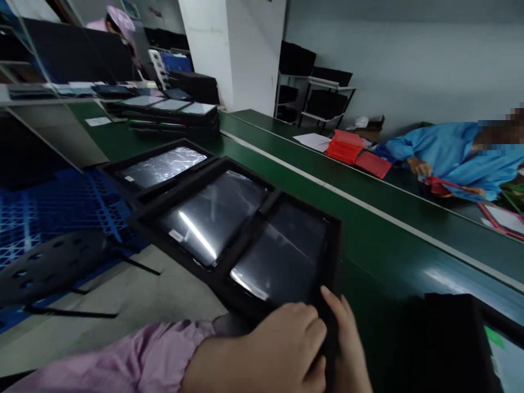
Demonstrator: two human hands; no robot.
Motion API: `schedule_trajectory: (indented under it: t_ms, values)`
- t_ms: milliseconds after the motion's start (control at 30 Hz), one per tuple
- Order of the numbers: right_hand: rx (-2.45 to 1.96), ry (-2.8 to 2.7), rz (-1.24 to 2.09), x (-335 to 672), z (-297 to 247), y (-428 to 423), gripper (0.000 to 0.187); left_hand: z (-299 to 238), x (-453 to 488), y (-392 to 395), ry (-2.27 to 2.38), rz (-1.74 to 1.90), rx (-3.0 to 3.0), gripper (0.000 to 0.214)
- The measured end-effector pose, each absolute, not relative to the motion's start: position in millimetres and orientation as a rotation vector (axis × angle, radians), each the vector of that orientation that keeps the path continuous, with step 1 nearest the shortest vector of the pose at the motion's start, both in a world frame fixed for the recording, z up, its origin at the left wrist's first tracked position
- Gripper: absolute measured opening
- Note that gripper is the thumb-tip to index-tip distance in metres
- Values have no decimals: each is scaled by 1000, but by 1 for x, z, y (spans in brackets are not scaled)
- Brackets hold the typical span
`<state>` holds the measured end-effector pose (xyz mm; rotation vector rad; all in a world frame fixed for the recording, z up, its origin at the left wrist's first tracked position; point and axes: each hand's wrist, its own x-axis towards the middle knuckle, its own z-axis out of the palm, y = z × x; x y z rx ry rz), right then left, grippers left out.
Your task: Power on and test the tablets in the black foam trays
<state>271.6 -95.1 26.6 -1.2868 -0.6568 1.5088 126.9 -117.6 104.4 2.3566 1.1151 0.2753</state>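
Note:
A black foam tray [223, 278] lies tilted across the edge of the green work surface. In its compartments are two flat dark screen panels, one on the left [215, 215] and one on the right [282, 251], both with glossy film. My left hand [286, 346], in a pink sleeve, is closed at the tray's near edge, with its fingertips partly hidden. My right hand [347, 341] grips the near right corner, fingers along the rim. Just beyond is another black tray [141, 194] with a film-covered panel [164, 166].
Stacked black trays [176, 128] stand farther along the green work surface [368, 234]. Another black stack [450, 338] is at near right. A dark stool [53, 262] and blue pallet [73, 202] are at left. Across sits a person in blue [446, 147] beside red cases [346, 147].

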Motion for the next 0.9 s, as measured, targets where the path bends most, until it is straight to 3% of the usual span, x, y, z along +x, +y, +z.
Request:
schedule_trajectory:
  t_ms: [100, 233, 333, 467, 533, 600, 767, 900]
  values:
    - [-1657, -397, 1390, 325, 23, -108, 90, 97, 110, -113, 818, 527, 2330, 19]
    - [-1896, -380, 1186, 386, -3, -138, 102, 65, 81, -66, 1180, 590, 2254, 33]
    - [-2020, -665, 864, 411, -32, -142, 96, 23, 87, -24, 1417, 285, 2279, 46]
    - [-2056, -1282, 110, 413, -67, -129, 70, -21, 121, 7, 1468, -38, 2343, 76]
    - [-2034, -1470, -54, 405, -77, -121, 74, -29, 134, 11, 1494, -46, 2369, 80]
    - [-2045, -1525, -97, 395, -81, -115, 80, -32, 138, 12, 1541, -24, 2371, 80]
    - [-2004, -1486, -30, 385, -81, -111, 66, -33, 130, 13, 1703, 17, 2354, 82]
    - [-2054, -1463, 73, 390, -81, -105, 70, -32, 133, 36, 1732, -72, 2349, 88]
